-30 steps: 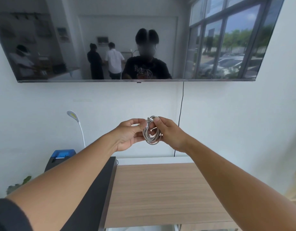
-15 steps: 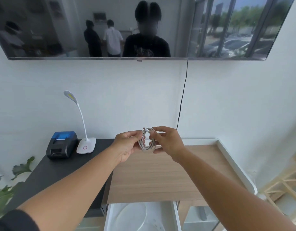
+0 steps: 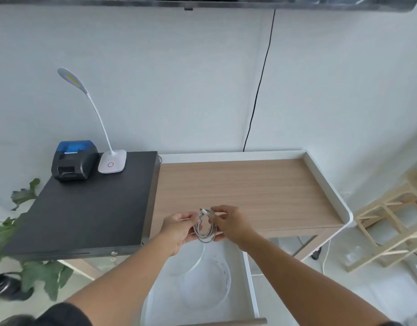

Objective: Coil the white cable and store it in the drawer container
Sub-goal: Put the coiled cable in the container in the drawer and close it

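Observation:
The white cable [image 3: 204, 229] is wound into a small coil, with its plug sticking up at the top. My left hand [image 3: 178, 229] pinches the coil's left side and my right hand [image 3: 233, 223] holds its right side. Both hold it in the air over the front edge of the wooden table [image 3: 261, 189]. Directly below stands the open white drawer [image 3: 248, 276], holding clear round plastic containers [image 3: 204, 278].
A black box [image 3: 85, 203] on the left carries a blue-topped printer [image 3: 72, 161] and a white gooseneck lamp [image 3: 111, 161]. A black wire [image 3: 258, 90] runs down the wall. Green leaves [image 3: 26, 274] are at lower left, a wooden rack [image 3: 390, 222] at right.
The view has tilted down from the wall screen to the table and open drawer. Both hands have lowered with the coiled cable to just above the drawer.

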Tool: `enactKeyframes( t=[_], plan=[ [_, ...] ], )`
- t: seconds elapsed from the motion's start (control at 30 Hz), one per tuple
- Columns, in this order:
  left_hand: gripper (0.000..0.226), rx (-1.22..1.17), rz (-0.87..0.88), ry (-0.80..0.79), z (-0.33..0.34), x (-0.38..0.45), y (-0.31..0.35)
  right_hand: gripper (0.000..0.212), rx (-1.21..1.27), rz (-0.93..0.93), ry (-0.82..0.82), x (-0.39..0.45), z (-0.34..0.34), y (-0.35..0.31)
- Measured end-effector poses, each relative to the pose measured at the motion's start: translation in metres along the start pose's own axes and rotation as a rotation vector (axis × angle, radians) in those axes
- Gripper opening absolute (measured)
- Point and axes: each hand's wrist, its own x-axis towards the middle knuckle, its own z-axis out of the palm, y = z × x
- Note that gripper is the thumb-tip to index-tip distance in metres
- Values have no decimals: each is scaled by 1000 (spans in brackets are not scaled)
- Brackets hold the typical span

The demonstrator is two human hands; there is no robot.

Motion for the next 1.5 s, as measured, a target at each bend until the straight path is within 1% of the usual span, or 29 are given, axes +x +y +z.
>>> enactKeyframes(
  t=[0.1, 0.2, 0.37, 0.47, 0.6, 0.7, 0.8, 0.83, 0.97, 1.03, 1.17, 1.27, 1.37, 1.5],
  plan=[
    [4, 68, -65, 15, -8, 3, -39, 35, -24, 87, -5, -5, 8, 39],
    [11, 153, -131, 26, -18, 6, -72, 38, -36, 171, -7, -12, 16, 74],
    [11, 226, -209, 82, -27, 11, -118, 33, -72, 281, -7, -13, 30, 116],
    [10, 268, -226, 139, -28, 16, -140, 25, -146, 302, 7, -11, 38, 133],
    [12, 371, -221, 219, -24, 26, -164, 26, -229, 337, 40, -1, 47, 155],
    [23, 521, -199, 231, -18, 35, -181, 29, -352, 320, 38, 10, 52, 173],
    [35, 661, -216, 233, -15, 44, -199, 27, -410, 327, 32, 19, 55, 190],
    [34, 676, -227, 232, -13, 48, -203, 27, -442, 323, 30, 22, 56, 194],
    [36, 653, -307, 261, -2, 61, -209, 23, -569, 299, 23, 36, 63, 205],
    [32, 597, -343, 264, 3, 68, -211, 21, -613, 307, 25, 45, 66, 209],
    [32, 487, -419, 284, 6, 76, -219, 21, -737, 320, -9, 59, 71, 216],
    [37, 488, -441, 277, 6, 79, -223, 18, -826, 350, -27, 61, 74, 221],
    [37, 501, -450, 283, 7, 82, -222, 18, -874, 368, -26, 60, 78, 225],
    [35, 581, -409, 282, 10, 84, -216, 20, -906, 395, -42, 59, 81, 224]
  ],
)
